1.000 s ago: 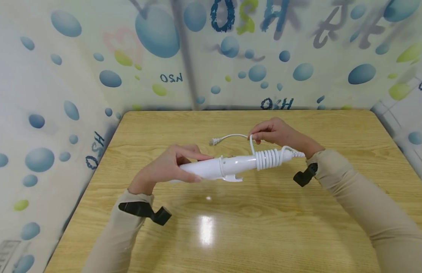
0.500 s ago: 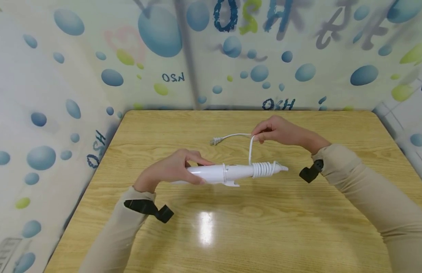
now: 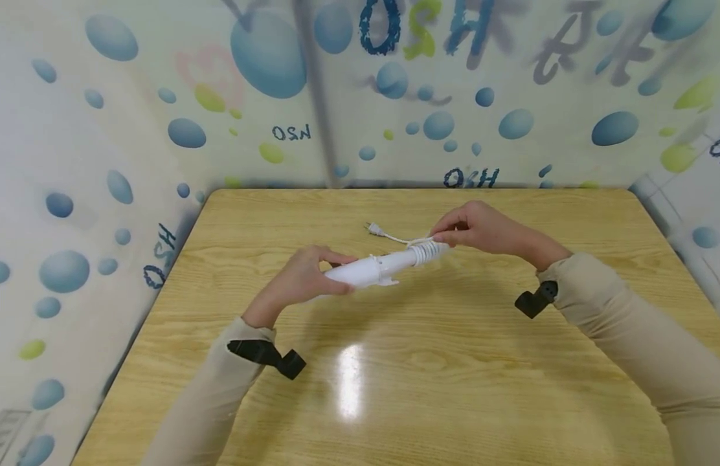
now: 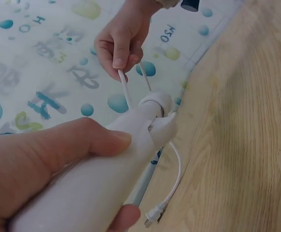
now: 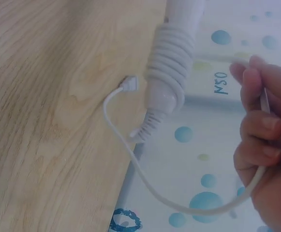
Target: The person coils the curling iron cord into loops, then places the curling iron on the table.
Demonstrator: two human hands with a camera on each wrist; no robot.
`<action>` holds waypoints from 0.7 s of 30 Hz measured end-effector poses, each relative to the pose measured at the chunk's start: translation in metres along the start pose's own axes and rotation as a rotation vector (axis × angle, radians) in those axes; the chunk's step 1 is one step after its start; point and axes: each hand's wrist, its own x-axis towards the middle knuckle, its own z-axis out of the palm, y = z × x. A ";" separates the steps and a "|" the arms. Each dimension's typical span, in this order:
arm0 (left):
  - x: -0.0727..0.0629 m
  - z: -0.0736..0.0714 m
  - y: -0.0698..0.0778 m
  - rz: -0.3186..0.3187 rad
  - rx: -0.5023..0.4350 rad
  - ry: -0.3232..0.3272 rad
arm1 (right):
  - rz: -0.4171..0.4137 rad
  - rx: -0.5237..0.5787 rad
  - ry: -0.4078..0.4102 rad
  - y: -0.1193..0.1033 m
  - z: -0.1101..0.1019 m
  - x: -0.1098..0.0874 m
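Note:
My left hand (image 3: 302, 277) grips the thick end of a white wand-shaped electrical appliance (image 3: 362, 272), thumb along its side, and holds it above the table. A small white bracket (image 4: 162, 130) juts from its side. White cord (image 5: 171, 60) is wound in several turns round its thinner part, near the ribbed cord sleeve (image 5: 147, 126). Beyond the coils, my right hand (image 3: 488, 230) holds the cord, fingers curled round it in the right wrist view. A loose length of cord (image 5: 152, 191) runs from that hand to a two-prong plug (image 3: 375, 229).
Below both hands spreads a wood-grain table (image 3: 430, 362). A pale wall covering (image 3: 360, 103) with blue and green drops rises at its back edge and along the left side. Each forearm carries a black wrist camera, one on the left (image 3: 291, 364), one on the right (image 3: 531, 304).
The appliance has shifted toward the table's back, its coiled end tilting up toward my right hand. The taut upright stretch of cord seen earlier is no longer visible. The plug has turned.

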 end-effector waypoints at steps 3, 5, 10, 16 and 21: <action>-0.001 0.000 0.000 -0.014 0.009 0.050 | 0.021 0.018 -0.024 -0.004 0.001 -0.001; -0.002 0.000 0.000 -0.026 0.010 0.074 | 0.038 0.021 -0.046 -0.007 0.003 -0.002; -0.002 -0.003 -0.003 -0.074 -0.013 0.162 | 0.098 0.079 -0.099 -0.014 0.009 -0.007; -0.001 -0.012 -0.009 -0.066 -0.062 0.290 | 0.122 0.120 -0.096 -0.015 0.019 -0.016; -0.003 -0.016 -0.005 -0.059 -0.150 0.340 | 0.083 0.143 -0.037 -0.012 0.030 -0.019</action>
